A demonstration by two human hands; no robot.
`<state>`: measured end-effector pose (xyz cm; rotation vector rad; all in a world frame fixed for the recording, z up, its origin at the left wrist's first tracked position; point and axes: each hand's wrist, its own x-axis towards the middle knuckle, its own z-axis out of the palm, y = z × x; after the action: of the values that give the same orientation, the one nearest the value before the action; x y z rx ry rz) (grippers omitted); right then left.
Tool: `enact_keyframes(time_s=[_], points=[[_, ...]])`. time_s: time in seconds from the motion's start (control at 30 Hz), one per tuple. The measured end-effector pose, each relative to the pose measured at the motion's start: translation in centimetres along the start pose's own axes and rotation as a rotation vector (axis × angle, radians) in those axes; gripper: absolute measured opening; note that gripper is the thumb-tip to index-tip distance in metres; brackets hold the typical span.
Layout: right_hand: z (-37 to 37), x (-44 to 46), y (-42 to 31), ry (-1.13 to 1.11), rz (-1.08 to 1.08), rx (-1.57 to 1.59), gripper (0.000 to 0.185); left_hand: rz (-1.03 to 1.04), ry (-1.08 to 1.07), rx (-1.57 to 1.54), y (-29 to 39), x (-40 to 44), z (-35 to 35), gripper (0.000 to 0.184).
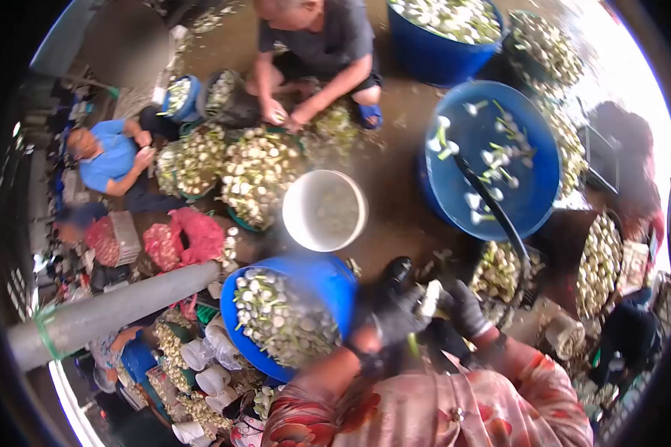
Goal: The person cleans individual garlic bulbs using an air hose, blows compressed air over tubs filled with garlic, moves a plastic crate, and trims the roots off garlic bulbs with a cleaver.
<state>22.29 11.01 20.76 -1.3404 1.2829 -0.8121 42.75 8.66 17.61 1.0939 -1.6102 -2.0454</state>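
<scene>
My left hand (399,322), in a dark glove, is closed around a pale garlic bulb (429,299) with a green stalk below it. From the other side my right hand (466,310), gloved too, has its fingers curled against the same bulb. Whether a small tool sits in the right hand cannot be made out. Left of my hands stands a blue tub (230,316) heaped with similar green-stalked bulbs. Close to my right hand is a container with more bulbs (496,270), and a black hose (484,195) curves past it.
Ahead sits a white bucket (325,243); a blue basin (441,195) with bulbs in water stands to its right. A person (317,48) crouches opposite beside heaped baskets (265,171). Another person in blue (104,156) works farther left. A grey pole (127,309) juts in at left.
</scene>
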Motion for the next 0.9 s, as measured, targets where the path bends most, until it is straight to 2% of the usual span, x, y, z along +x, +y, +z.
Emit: enact_keyframes(time_s=[0.07,0.17,0.23,0.3,0.33,0.37,0.4,0.47,0.53,0.57,0.63,0.7,0.73,0.77,0.8,0.87,0.9], points=[[0.3,1.8,-3.3,-0.005,-0.207,-0.339,0.008,0.012,0.137,0.002,-0.9,-0.5,-0.7,0.035],[1.2,2.5,-2.6,-0.011,-0.149,-0.332,0.014,-0.077,0.131,-0.049,-3.2,-1.2,-1.1,0.042],[2.7,2.1,0.8,0.004,0.337,0.087,0.013,-0.095,0.096,0.043,-4.2,-1.7,-1.3,0.047],[2.4,2.7,2.6,0.006,0.634,0.096,0.02,-0.058,0.064,0.127,-3.3,-1.4,-1.5,0.05],[2.5,2.7,3.7,-0.009,0.662,0.104,0.021,-0.034,0.042,0.119,-2.3,-1.1,-1.7,0.051],[3.0,2.0,5.2,-0.026,0.703,0.123,0.021,-0.039,0.018,-0.042,-1.5,-1.5,-1.8,0.052],[4.3,1.2,7.7,-0.032,0.738,0.223,0.024,-0.311,-0.03,-0.299,-0.7,-1.8,-2.0,0.054],[8.1,-0.7,12.5,0.068,0.693,0.368,0.026,-0.496,0.022,-0.514,-2.0,-2.5,-1.5,0.063],[10.9,-2.3,16.6,0.091,0.734,0.412,0.027,-0.578,0.106,-0.738,-4.2,-2.7,-1.1,0.069],[12.1,-3.1,18.3,0.119,0.756,0.39,0.028,-0.621,0.024,-0.897,-6.8,-3.4,-2.0,0.066],[11.8,-3.7,19.6,0.202,0.837,0.237,0.031,-0.701,0.007,-1.12,-7.5,-3.8,-2.6,0.066],[6.4,-3.6,20.1,-0.089,0.839,-0.195,0.035,-0.74,0.109,-0.988,-7.1,-4.1,-4.2,0.068],[3.3,-3.4,20.6,-0.332,0.927,-0.159,0.041,-0.699,0.204,-0.757,-7.4,-4.4,-5.4,0.062],[1.6,-4.0,21.3,-0.471,0.901,-0.327,0.045,-0.643,0.284,-0.4,-9.0,-6.1,-7.5,0.059],[0.1,-5.3,22.3,-0.404,0.822,-0.461,0.041,-0.613,0.402,0.067,-12.5,-9.0,-10.1,0.054],[-5.1,-4.1,20.6,-0.001,0.589,-0.515,0.039,-0.794,0.667,0.121,-16.9,-14.8,-14.2,0.063],[-7.8,-3.6,20.6,0.282,0.472,-0.52,0.034,-0.868,0.675,-0.005,-18.6,-18.0,-16.5,0.073]])
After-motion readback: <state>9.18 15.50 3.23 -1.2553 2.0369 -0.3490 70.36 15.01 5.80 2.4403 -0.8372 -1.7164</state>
